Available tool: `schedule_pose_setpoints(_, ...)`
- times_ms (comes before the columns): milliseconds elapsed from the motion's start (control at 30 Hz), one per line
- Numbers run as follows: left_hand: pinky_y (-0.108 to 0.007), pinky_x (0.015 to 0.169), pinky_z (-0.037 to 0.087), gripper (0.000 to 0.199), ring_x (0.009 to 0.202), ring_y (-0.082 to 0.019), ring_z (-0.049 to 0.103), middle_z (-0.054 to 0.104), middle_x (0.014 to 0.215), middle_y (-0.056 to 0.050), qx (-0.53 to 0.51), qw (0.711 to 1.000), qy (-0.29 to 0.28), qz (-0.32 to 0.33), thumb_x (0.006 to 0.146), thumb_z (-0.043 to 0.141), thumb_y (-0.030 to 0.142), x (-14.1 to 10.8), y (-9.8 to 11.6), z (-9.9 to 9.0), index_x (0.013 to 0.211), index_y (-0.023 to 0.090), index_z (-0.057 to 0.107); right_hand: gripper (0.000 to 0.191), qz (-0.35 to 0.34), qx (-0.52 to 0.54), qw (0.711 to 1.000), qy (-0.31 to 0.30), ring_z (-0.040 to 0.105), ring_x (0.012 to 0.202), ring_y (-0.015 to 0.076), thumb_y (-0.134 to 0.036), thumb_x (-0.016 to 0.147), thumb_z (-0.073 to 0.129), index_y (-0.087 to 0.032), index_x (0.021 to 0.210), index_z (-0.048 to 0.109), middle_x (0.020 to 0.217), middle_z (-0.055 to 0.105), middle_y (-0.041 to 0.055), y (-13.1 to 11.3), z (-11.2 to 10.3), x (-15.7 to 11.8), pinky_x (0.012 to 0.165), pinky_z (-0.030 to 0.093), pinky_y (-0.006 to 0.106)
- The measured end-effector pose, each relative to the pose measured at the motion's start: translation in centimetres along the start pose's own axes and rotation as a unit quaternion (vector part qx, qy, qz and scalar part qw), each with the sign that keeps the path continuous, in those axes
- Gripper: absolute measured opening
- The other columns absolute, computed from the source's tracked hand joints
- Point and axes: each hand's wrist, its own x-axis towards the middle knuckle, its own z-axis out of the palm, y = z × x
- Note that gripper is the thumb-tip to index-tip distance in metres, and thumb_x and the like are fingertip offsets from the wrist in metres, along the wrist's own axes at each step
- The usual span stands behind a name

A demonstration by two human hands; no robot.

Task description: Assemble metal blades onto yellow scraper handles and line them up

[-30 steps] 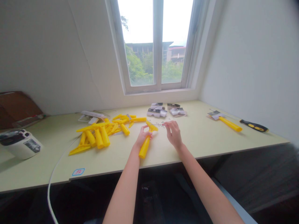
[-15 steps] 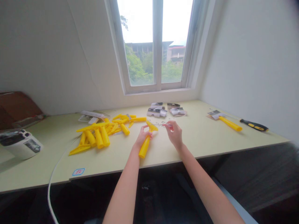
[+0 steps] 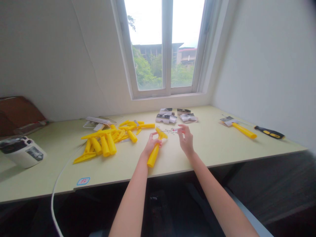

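right hand (image 3: 186,141) higher, left hand (image 3: 151,145) around handle (image 3: 153,156)

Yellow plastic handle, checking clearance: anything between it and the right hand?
Nothing blocks it. The left hand grips the yellow plastic handle; a thin metal wire from the right hand reaches across the gap.

- Bright daylight floods through a tall white-framed window (image 3: 166,49), the sky blown out to white
- A glossy yellow plastic tube (image 3: 153,155) shows a soft sheen (gentle, really)
- A white plastic appliance (image 3: 23,153) casts a faint shadow on the pale green desk (image 3: 204,144)
- Wide-angle distortion bends the frame's edges; a dark blur smudges the top-right corner
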Motion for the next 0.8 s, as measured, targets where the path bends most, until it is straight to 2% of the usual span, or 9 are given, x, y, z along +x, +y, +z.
schedule_pose_setpoints(133, -0.021, 0.051, 0.036, 0.058, 0.045, -0.008, 0.046, 0.052, 0.054, 0.006, 0.017, 1.0, -0.003, 0.004, 0.058, 0.055, 0.013, -0.19, 0.12, 0.17, 0.111, 0.021, 0.034, 0.016, 0.027, -0.013, 0.999, 0.039, 0.057, 0.063, 0.0132, -0.035, 0.083, 0.05, -0.02, 0.085, 0.054, 0.073, 0.06, 0.0009, -0.03, -0.1, 0.04, 0.06, 0.046, 0.025)
schedule_pose_setpoints(267, -0.021, 0.051, 0.036, 0.057, 0.045, -0.008, 0.046, 0.052, 0.054, 0.006, 0.023, 1.0, -0.001, 0.004, 0.058, 0.055, 0.013, -0.18, 0.08, 0.11, 0.111, 0.021, 0.034, 0.019, 0.034, -0.036, 0.998, 0.028, 0.054, 0.06, 0.0132, -0.037, 0.084, 0.047, -0.02, 0.079, 0.052, 0.067, 0.057, 0.0004, 0.18, -0.03, 0.05, 0.058, 0.044, 0.025)
schedule_pose_setpoints(433, -0.02, 0.051, 0.036, 0.058, 0.046, -0.009, 0.046, 0.052, 0.052, 0.006, 0.014, 1.0, -0.012, 0.014, 0.058, 0.054, 0.012, 0.04, -0.16, -0.09, 0.111, 0.019, 0.032, 0.024, -0.002, -0.058, 0.998, 0.0, 0.053, 0.081, 0.0171, -0.031, 0.088, 0.034, -0.02, 0.1, 0.051, 0.09, 0.057, 0.0053, 0.59, 0.04, 0.13, 0.073, 0.043, 0.033)
schedule_pose_setpoints(533, -0.02, 0.051, 0.036, 0.058, 0.045, -0.009, 0.045, 0.051, 0.051, 0.007, 0.015, 1.0, -0.01, 0.012, 0.058, 0.055, 0.012, 0.09, -0.23, -0.1, 0.111, 0.02, 0.033, 0.027, -0.029, -0.056, 0.998, 0.001, 0.051, 0.085, 0.0176, -0.027, 0.088, 0.031, -0.021, 0.104, 0.052, 0.092, 0.056, 0.0056, 0.5, -0.1, 0.24, 0.077, 0.043, 0.035)
schedule_pose_setpoints(633, -0.02, 0.05, 0.036, 0.059, 0.044, -0.008, 0.045, 0.05, 0.052, 0.007, 0.02, 1.0, -0.003, 0.005, 0.057, 0.056, 0.013, 0.03, -0.15, -0.05, 0.111, 0.021, 0.034, 0.023, -0.027, -0.04, 0.999, 0.018, 0.053, 0.076, 0.0159, -0.028, 0.088, 0.037, -0.02, 0.1, 0.055, 0.084, 0.057, 0.0041, 0.23, -0.23, 0.21, 0.069, 0.045, 0.03)
schedule_pose_setpoints(800, -0.02, 0.051, 0.036, 0.06, 0.046, -0.008, 0.045, 0.051, 0.053, 0.007, 0.012, 1.0, -0.007, 0.007, 0.057, 0.057, 0.013, -0.04, -0.06, -0.01, 0.112, 0.021, 0.033, 0.018, 0.019, -0.039, 0.998, 0.035, 0.054, 0.063, 0.0133, -0.034, 0.083, 0.048, -0.02, 0.088, 0.057, 0.071, 0.059, 0.001, 0.04, -0.25, -0.03, 0.057, 0.044, 0.024)
